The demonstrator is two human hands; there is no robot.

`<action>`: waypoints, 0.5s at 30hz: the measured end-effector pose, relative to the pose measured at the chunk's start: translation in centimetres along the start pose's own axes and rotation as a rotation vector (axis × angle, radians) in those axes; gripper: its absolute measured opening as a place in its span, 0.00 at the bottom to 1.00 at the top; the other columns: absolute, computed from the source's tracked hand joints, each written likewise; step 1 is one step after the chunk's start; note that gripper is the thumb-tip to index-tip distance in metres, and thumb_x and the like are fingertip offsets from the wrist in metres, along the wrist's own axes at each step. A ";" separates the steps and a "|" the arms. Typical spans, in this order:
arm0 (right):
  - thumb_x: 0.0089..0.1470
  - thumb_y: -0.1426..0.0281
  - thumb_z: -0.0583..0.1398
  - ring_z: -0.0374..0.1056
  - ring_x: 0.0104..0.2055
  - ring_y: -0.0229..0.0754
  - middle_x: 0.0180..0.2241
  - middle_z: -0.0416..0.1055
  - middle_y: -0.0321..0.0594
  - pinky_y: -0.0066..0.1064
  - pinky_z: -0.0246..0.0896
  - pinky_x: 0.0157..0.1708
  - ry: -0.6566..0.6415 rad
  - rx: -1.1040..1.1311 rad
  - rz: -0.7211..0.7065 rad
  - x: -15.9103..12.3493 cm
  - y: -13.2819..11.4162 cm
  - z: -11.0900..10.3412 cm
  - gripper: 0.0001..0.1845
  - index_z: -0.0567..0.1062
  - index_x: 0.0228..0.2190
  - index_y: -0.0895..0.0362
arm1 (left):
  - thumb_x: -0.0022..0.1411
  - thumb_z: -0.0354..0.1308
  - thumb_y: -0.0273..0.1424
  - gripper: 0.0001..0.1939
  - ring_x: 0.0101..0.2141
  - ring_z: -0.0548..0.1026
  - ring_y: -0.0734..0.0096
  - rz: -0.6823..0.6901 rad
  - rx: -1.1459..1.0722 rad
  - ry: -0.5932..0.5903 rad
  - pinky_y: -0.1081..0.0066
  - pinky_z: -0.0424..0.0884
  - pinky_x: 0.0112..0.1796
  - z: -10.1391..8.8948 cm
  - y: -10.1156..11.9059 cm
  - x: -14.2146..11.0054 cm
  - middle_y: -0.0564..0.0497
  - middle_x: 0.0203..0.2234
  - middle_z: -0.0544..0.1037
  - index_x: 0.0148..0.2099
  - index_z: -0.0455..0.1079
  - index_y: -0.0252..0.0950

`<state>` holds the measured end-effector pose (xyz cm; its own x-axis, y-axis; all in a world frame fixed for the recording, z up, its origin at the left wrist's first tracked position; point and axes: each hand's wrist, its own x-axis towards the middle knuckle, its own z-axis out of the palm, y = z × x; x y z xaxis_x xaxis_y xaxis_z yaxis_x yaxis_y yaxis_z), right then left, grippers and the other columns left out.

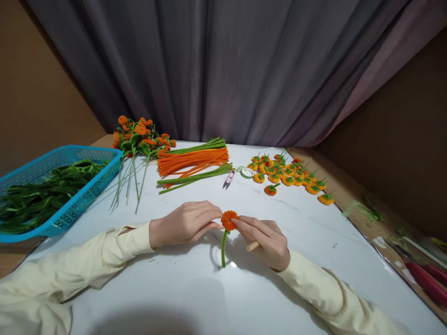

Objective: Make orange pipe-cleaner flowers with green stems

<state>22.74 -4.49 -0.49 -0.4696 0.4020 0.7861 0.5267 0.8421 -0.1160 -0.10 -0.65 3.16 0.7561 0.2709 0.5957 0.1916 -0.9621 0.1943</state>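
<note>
Between my two hands is an orange pipe-cleaner flower (229, 219) with a ribbed round head and a green stem (223, 251) hanging down towards me. My left hand (188, 221) pinches the flower's left edge with fingertips and thumb. At its right side, my right hand (263, 237) is closed with the fingertips on the flower's face. A short wooden stick (253, 246) pokes out from under the right hand's curled fingers; the rest of it is hidden in the palm.
A blue basket (82, 197) of green leaves stands left. Behind lie finished orange flowers (139, 130), orange pipe cleaners (193, 160), green pipe cleaners (195, 179), pink snips (229, 179), green tape (247, 172) and several small orange-yellow flower heads (287, 180). Red-handled pliers (428, 281) lie beyond the right edge.
</note>
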 end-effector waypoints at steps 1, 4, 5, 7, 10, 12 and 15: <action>0.56 0.78 0.54 0.70 0.27 0.35 0.36 0.75 0.46 0.25 0.63 0.22 0.003 -0.003 -0.003 0.0 0.0 0.0 0.15 0.70 0.46 0.60 | 0.63 0.50 0.24 0.10 0.37 0.74 0.65 0.008 0.004 0.004 0.67 0.72 0.37 0.0 0.0 0.0 0.41 0.37 0.76 0.47 0.64 0.30; 0.56 0.79 0.53 0.70 0.27 0.36 0.37 0.75 0.47 0.26 0.62 0.21 -0.023 -0.008 -0.005 0.1 0.0 -0.1 0.17 0.70 0.47 0.59 | 0.63 0.50 0.23 0.10 0.37 0.74 0.65 0.014 0.014 0.006 0.67 0.73 0.37 0.0 0.2 0.1 0.41 0.37 0.77 0.47 0.64 0.30; 0.56 0.80 0.53 0.70 0.27 0.37 0.37 0.75 0.47 0.26 0.62 0.22 -0.040 -0.010 -0.004 0.1 -0.1 -0.2 0.18 0.69 0.48 0.59 | 0.63 0.50 0.23 0.10 0.37 0.75 0.65 0.008 0.017 0.005 0.67 0.73 0.37 0.0 0.3 0.1 0.41 0.37 0.77 0.47 0.64 0.30; 0.56 0.80 0.52 0.70 0.27 0.38 0.37 0.75 0.47 0.27 0.62 0.22 -0.068 -0.013 -0.002 0.2 -0.2 -0.3 0.19 0.68 0.49 0.58 | 0.63 0.49 0.23 0.09 0.36 0.75 0.65 -0.018 0.028 0.008 0.67 0.73 0.37 0.0 0.6 0.1 0.41 0.36 0.77 0.46 0.65 0.29; 0.56 0.80 0.51 0.71 0.27 0.39 0.36 0.75 0.47 0.27 0.63 0.21 -0.080 -0.006 -0.001 0.3 -0.2 -0.3 0.20 0.67 0.50 0.58 | 0.63 0.49 0.23 0.09 0.35 0.76 0.65 -0.051 0.058 0.007 0.67 0.74 0.37 0.1 1.0 0.1 0.41 0.35 0.78 0.44 0.66 0.29; 0.56 0.80 0.51 0.72 0.29 0.40 0.36 0.75 0.48 0.28 0.64 0.22 -0.084 0.002 -0.002 0.2 -0.2 -0.2 0.20 0.68 0.50 0.59 | 0.63 0.49 0.23 0.08 0.35 0.76 0.66 -0.050 0.076 0.013 0.67 0.74 0.37 0.2 1.2 0.1 0.42 0.35 0.78 0.44 0.67 0.29; 0.56 0.81 0.51 0.72 0.30 0.41 0.37 0.75 0.49 0.28 0.64 0.22 -0.092 0.013 -0.010 0.2 -0.2 -0.2 0.21 0.67 0.50 0.60 | 0.63 0.49 0.23 0.09 0.35 0.77 0.66 -0.058 0.082 0.026 0.67 0.75 0.38 0.2 1.4 0.0 0.42 0.35 0.79 0.44 0.67 0.29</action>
<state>22.68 -4.61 -0.22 -0.5386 0.4243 0.7279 0.5124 0.8508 -0.1168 0.33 -1.94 3.27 0.7262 0.3257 0.6054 0.2856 -0.9440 0.1654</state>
